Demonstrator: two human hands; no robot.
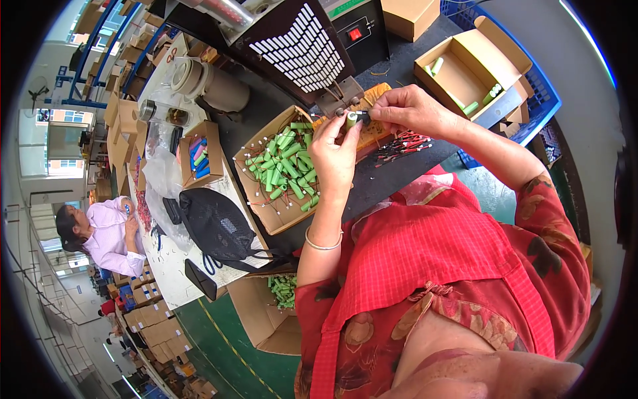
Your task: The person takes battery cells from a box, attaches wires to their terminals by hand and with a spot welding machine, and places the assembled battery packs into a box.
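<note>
My left hand and my right hand together pinch a small green cylindrical cell with a dark end piece, just under the metal tips of a black bench machine. An open cardboard box full of several green cells lies just left of my left hand. A bunch of red and black wires lies on the dark bench below my right hand. An orange-brown board sits behind the hands.
At the right stands an open cardboard box with a few green cells, on a blue crate. A black mesh bag, a small box of coloured pieces and a floor carton of green cells are to the left. Another person sits at far left.
</note>
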